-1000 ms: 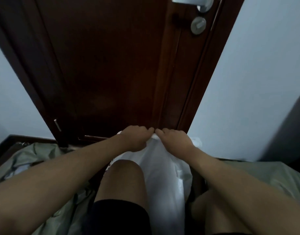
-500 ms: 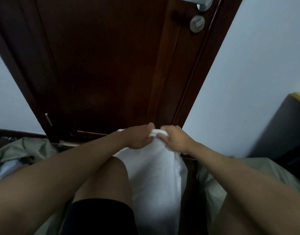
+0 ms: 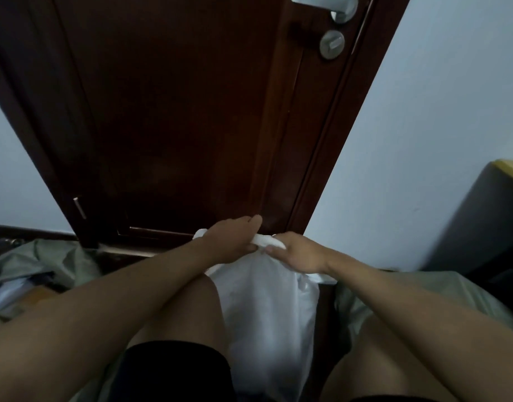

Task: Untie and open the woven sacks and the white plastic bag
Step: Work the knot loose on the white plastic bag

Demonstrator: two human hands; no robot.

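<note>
The white plastic bag (image 3: 266, 309) stands upright between my knees, its top gathered into a twisted white neck. My left hand (image 3: 235, 242) grips that neck from the left, thumb lifted above it. My right hand (image 3: 295, 253) holds the same neck from the right, fingers curled round it. A grey-green woven sack (image 3: 40, 265) lies at the left with its mouth showing pale contents. Another grey-green woven sack (image 3: 400, 297) lies at the right, partly behind my right forearm.
A dark wooden door (image 3: 191, 111) with a metal handle (image 3: 327, 2) and lock (image 3: 332, 43) rises straight ahead. Pale walls (image 3: 423, 126) flank it. A dark piece of furniture (image 3: 487, 224) with a yellow top stands at the right.
My hands have shifted slightly apart on the bag's neck, and a twisted white length shows between them. The view has tilted a little.
</note>
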